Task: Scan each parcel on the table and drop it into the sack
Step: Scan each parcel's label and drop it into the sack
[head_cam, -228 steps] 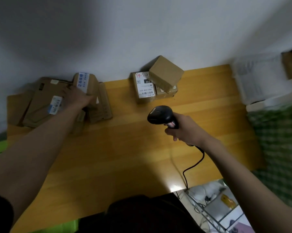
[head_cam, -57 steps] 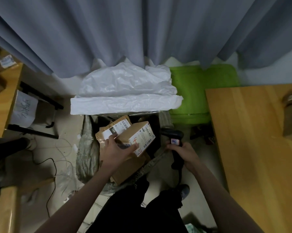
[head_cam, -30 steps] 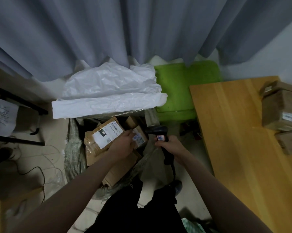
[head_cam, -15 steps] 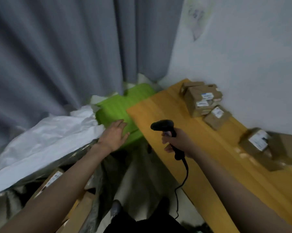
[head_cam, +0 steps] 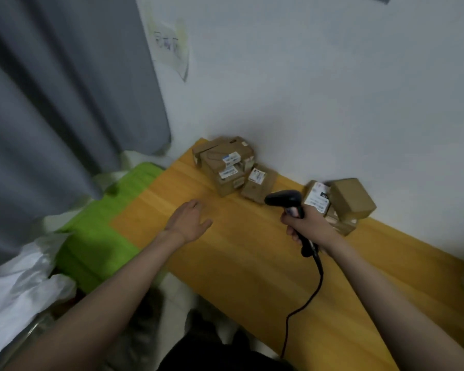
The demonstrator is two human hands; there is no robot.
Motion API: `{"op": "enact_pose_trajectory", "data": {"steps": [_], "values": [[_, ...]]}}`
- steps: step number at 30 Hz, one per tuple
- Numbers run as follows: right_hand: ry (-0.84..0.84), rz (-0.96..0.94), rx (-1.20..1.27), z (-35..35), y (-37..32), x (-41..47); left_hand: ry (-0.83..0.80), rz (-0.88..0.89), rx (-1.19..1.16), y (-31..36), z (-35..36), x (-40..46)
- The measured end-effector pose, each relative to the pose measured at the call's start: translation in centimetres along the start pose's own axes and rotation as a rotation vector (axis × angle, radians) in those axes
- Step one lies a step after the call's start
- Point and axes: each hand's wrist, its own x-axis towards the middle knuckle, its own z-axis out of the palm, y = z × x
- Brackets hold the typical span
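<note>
Several brown cardboard parcels lie on the wooden table (head_cam: 239,263) along the white wall: a stacked group (head_cam: 223,164) at the far left corner, a flat one (head_cam: 257,184) beside it, and another cluster (head_cam: 351,200) further right. My left hand (head_cam: 189,220) hovers over the table with relaxed, empty fingers, short of the left stack. My right hand (head_cam: 305,224) grips the black corded barcode scanner (head_cam: 285,200), its head pointing left, in front of the right cluster. The white sack (head_cam: 19,285) shows at the lower left, its opening out of view.
A green cloth-covered thing (head_cam: 99,231) sits between the table's left end and the sack. Grey curtain (head_cam: 51,116) hangs at the left. The scanner's cable (head_cam: 309,298) trails across the table toward its near edge. A paper note (head_cam: 172,46) is stuck on the wall.
My left hand let go of the parcel in the sack and now reaches empty over the table. My view swung right from the sack to the table's parcels; the scanner came along.
</note>
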Motion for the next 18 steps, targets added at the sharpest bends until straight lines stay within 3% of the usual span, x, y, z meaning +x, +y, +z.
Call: {"op": "enact_pose_trajectory", "data": {"steps": [18], "values": [[0.141, 0.131, 0.073, 0.7, -1.2, 9.4, -0.16, 0.009, -0.008, -3.5, -4.4, 27.5]]}}
